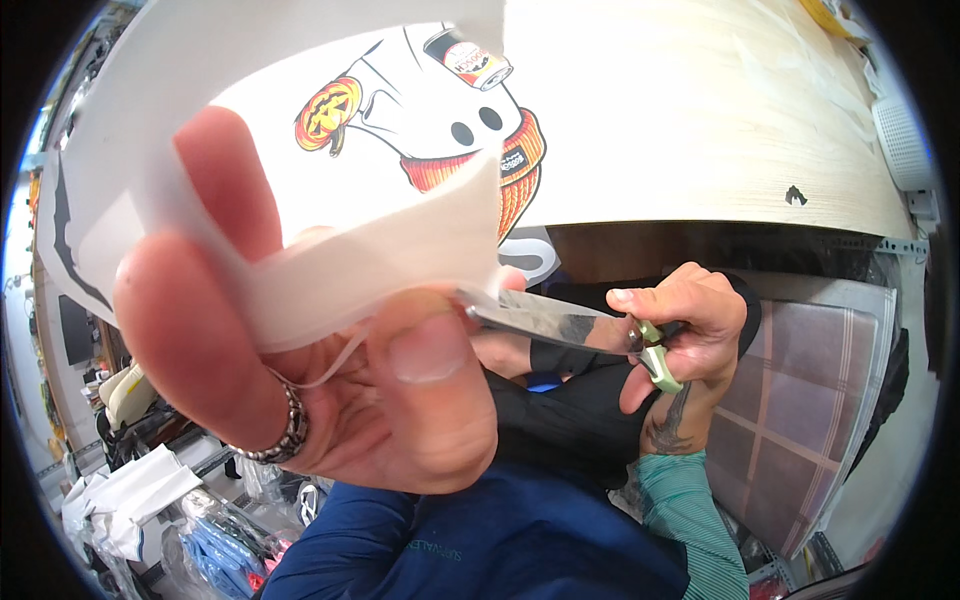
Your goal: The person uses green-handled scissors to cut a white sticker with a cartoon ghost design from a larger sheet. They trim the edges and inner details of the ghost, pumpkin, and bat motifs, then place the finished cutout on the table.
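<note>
My left hand (pixel 427 420) is close to the camera, with a metal ring on one finger. It pinches a curled, translucent white sheet (pixel 375 262), and a thin strip (pixel 341 361) of white material hangs at the sheet's lower edge. Behind the curl shows a printed cartoon (pixel 480 135) of a white figure with an orange knit cap, a pumpkin and a can. Whether print and curl are one piece I cannot tell. My right hand (pixel 701 315) grips scissors (pixel 570 321) with pale green handles. Their blades point left, and the tips meet the sheet's edge by my left thumb.
A pale wood-grain table (pixel 697 127) lies ahead, with a small black scrap (pixel 796 196) near its edge. A white perforated basket (pixel 904 142) stands at the far right. Beside my right arm leans a checked panel (pixel 802 405). Bagged garments (pixel 217 551) fill the lower left.
</note>
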Tool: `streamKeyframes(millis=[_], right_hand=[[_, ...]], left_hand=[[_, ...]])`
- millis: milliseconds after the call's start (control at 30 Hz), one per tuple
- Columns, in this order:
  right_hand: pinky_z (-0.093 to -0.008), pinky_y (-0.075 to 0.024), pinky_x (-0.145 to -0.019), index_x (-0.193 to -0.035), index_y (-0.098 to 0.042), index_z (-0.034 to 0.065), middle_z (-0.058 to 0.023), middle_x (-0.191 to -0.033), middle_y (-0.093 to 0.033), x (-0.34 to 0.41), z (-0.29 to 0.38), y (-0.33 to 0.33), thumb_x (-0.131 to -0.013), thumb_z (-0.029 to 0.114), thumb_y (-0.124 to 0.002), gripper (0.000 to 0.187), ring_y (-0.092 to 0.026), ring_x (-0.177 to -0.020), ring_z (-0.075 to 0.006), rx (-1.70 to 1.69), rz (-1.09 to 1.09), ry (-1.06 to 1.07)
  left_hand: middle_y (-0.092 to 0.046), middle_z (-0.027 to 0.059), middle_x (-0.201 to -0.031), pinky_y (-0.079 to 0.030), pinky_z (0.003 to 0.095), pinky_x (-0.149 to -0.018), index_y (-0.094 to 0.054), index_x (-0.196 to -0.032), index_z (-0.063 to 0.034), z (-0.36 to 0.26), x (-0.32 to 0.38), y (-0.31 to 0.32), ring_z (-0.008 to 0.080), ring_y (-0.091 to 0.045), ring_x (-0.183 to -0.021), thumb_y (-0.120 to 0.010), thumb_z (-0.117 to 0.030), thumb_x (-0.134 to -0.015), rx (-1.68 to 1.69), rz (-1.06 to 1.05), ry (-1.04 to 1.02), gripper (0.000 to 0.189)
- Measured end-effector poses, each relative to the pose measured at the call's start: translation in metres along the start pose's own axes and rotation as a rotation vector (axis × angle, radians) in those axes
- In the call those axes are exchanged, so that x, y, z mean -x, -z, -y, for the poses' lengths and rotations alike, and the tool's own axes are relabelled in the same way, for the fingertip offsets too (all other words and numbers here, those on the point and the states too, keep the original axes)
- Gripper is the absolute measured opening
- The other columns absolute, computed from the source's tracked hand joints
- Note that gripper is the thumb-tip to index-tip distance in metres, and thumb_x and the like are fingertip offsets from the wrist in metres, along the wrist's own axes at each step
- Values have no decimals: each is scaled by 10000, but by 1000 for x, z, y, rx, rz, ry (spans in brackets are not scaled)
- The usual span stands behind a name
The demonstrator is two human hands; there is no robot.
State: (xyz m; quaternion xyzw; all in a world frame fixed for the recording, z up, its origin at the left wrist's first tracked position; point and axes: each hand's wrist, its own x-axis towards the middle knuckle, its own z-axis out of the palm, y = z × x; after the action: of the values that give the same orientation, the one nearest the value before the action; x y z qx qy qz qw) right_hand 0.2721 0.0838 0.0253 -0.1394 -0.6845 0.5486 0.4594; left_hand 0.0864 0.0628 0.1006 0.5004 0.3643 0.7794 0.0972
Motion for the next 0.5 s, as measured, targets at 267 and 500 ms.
streamKeyframes(millis=[267, 500], right_hand=[[-212, -508, -493, -1132, -652, -69, -158, -779, -720, -1, 2, -5, -587, -66, -753, 554, -648, -540, -105, 86, -37, -4], [-213, -521, -514, -1148, -641, -71, -165, -795, -721, -1, 4, 0, -587, -71, -778, 578, -680, -595, -127, 11, 4, -15]], left_hand=[[-335, 229, -1487, -603, 186, -604, -378, -1417, -59, 2, -2, 12, 136, -640, -992, -459, -71, -897, -2, 89, 13, 526], [-310, 231, -1496, -630, 224, -645, -366, -1422, -53, 4, 0, 8, 170, -640, -1017, -459, -63, -896, 103, 55, 10, 534]])
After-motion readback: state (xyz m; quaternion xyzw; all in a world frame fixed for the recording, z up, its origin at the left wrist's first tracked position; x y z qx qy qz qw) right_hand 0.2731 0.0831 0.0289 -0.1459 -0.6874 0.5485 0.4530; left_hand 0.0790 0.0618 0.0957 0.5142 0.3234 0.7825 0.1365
